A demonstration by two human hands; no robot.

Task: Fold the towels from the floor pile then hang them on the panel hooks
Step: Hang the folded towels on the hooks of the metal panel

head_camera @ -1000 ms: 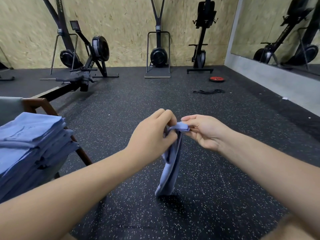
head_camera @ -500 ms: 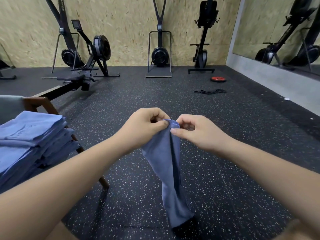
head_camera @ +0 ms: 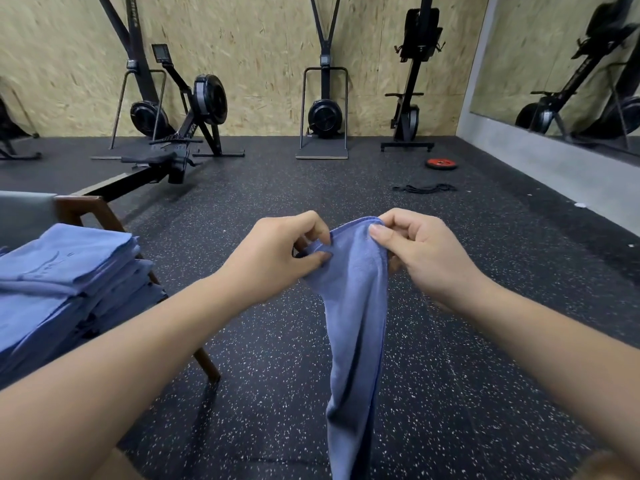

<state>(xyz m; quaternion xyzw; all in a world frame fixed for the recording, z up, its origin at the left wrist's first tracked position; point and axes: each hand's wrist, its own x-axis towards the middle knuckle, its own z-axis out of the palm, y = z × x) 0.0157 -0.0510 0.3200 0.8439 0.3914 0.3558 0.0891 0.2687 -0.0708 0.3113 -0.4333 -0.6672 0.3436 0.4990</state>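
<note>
Left hand (head_camera: 277,259) and right hand (head_camera: 424,258) each keep a pinching grip on the blue towel (head_camera: 356,327), which hangs lengthwise toward six o'clock.

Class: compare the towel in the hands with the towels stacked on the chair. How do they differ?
The held towel hangs bunched; the stacked towels lie folded flat. The held towel is pinched by the left hand and right hand; the stacked towels rest untouched on the chair. Both are blue.
</note>
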